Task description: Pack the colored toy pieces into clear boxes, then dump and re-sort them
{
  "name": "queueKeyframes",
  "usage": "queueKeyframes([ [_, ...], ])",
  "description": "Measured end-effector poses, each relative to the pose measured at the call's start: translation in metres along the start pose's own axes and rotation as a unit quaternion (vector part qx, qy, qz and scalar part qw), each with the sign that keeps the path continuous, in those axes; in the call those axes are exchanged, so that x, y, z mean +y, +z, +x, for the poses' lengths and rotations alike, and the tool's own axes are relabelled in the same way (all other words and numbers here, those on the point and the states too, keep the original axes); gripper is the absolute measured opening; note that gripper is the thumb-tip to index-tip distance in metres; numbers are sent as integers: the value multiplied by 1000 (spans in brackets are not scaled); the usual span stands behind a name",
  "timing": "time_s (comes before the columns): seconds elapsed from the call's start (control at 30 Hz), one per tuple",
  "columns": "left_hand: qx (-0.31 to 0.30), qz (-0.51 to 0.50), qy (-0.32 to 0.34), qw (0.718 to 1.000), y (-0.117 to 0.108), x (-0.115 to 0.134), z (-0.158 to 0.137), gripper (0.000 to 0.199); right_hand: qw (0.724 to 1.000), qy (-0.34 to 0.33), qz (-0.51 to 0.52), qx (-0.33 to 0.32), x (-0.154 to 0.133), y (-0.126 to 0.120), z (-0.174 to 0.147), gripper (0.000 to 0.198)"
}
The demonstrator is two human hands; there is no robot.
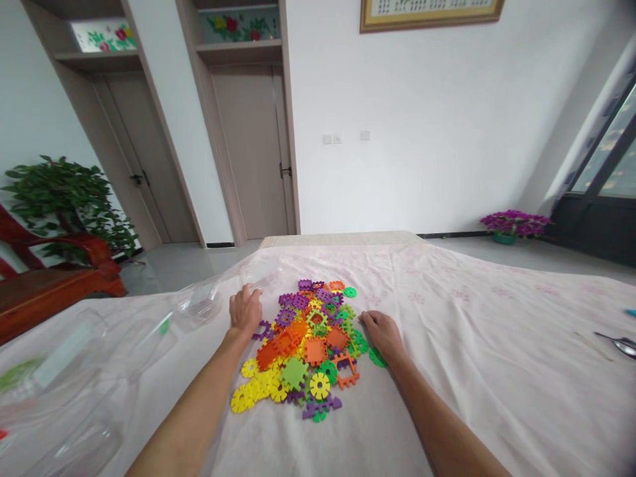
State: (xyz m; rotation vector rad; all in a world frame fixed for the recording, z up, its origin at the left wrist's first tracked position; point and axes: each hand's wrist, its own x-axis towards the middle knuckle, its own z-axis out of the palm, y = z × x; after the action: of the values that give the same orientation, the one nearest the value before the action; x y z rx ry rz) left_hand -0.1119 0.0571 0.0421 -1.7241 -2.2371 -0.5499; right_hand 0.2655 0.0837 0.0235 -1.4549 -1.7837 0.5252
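A heap of plastic building pieces lies on the cloth between my hands. It mixes orange square pieces [315, 351], purple notched pieces [285, 317], a light green square piece [294, 373] and yellow notched discs [319, 385]. My left hand [245, 310] is at the heap's upper left, fingers slightly apart, with nothing seen in it. Just beyond its fingertips stands a clear plastic container [261, 270]. On the heap's right side, my right hand [383, 333] rests low with its fingers curled in; their undersides are hidden. A green notched disc [377, 358] lies beside its wrist.
Several clear plastic containers [199, 299] spread along the table's left side. A pale patterned cloth [472, 344] covers the table. At the far right lies a metal spoon [623, 346]. A red wooden chair [94, 262] stands beyond the left edge.
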Motion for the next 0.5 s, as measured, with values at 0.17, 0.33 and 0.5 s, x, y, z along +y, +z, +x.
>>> queueKeyframes([
  [0.17, -20, -142, 56, 988, 16, 21, -17, 32, 1000, -5, 0, 2, 0, 0, -1, 42],
  [0.33, -79, -205, 70, 973, 32, 49, -10, 34, 1000, -4, 2, 5, 1, 0, 0, 42],
  [0.5, -101, -271, 89, 953, 32, 75, -9, 27, 1000, -10, 4, 2, 2, 0, 0, 43],
])
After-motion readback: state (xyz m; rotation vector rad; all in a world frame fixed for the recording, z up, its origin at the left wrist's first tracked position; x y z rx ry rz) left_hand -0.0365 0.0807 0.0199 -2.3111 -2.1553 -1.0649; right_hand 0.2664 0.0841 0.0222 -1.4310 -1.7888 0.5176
